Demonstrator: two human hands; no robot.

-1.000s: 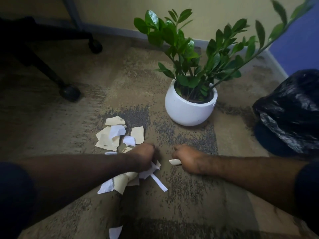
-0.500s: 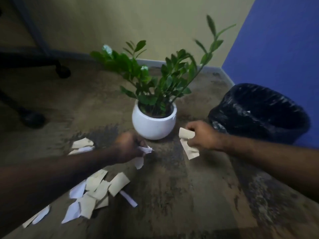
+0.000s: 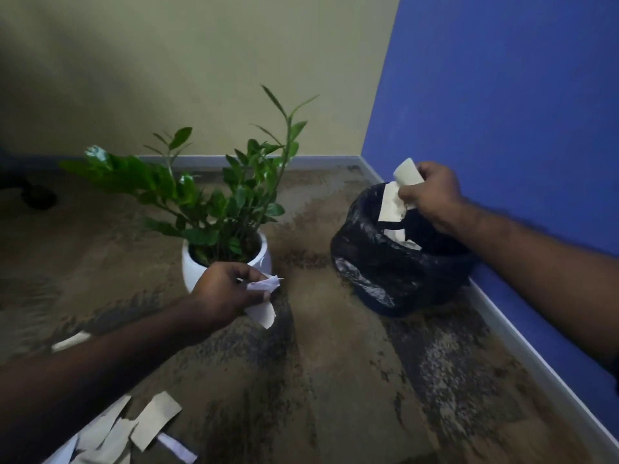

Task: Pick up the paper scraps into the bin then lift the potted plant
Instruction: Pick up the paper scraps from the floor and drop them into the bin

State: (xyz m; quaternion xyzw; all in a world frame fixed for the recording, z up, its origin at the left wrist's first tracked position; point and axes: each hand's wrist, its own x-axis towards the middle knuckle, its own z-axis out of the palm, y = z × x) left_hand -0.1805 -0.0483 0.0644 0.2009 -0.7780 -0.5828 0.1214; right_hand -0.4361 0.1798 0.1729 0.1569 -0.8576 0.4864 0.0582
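The right hand (image 3: 432, 195) pinches cream torn paper scraps (image 3: 395, 199) directly above the open mouth of the black plastic-lined bin (image 3: 385, 272). The left hand (image 3: 227, 296) clutches crumpled white scraps (image 3: 263, 296) just in front of the white round ceramic potted plant (image 3: 221, 216). More loose paper pieces (image 3: 134, 426) lie on the brown carpet (image 3: 335, 380) beneath the left forearm.

Glossy white pot (image 3: 194, 266), crinkled shiny black plastic bin liner (image 3: 375, 262), matt paper scraps (image 3: 157, 420) — rough mottled carpet (image 3: 335, 380).

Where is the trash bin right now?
In the head view the bin, lined with a black bag, stands on the carpet at the right, against the blue wall, right of the potted plant. The right hand holds paper scraps over its mouth.
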